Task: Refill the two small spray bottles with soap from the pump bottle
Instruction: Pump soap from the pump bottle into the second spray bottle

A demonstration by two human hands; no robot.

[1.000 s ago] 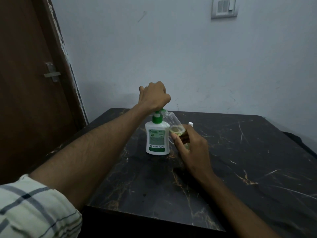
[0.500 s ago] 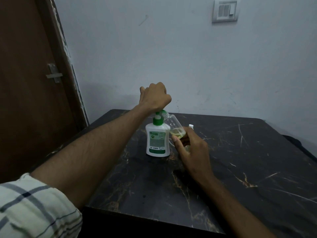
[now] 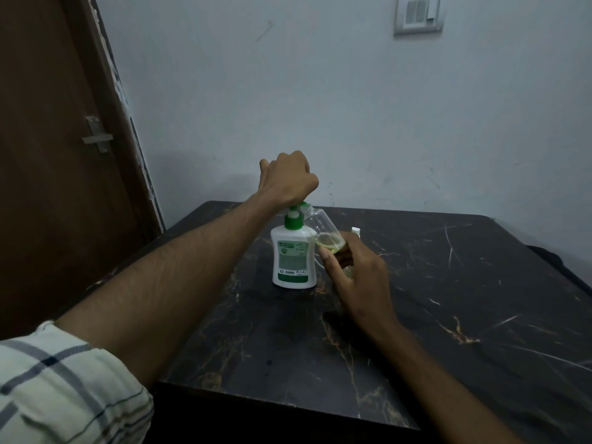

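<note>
A white pump bottle point(image 3: 293, 261) with a green pump head stands upright on the black marble table point(image 3: 448, 315). My left hand point(image 3: 288, 179) sits curled over the pump head, hiding most of it. My right hand point(image 3: 355, 277) grips a small clear bottle point(image 3: 322, 227), tilted so its open neck meets the pump spout. A little yellowish soap lies in the tilted bottle's lower end. Behind my right hand a white spray cap point(image 3: 355, 231) pokes up; what it sits on is hidden.
A brown door point(image 3: 57, 155) with a metal latch point(image 3: 96, 137) stands at the left. The pale wall carries a switch plate point(image 3: 418, 14) at the upper right. The table's near edge point(image 3: 288, 408) runs across the lower middle.
Both hands and both bottles keep their places. Only the camera view has shifted slightly.
</note>
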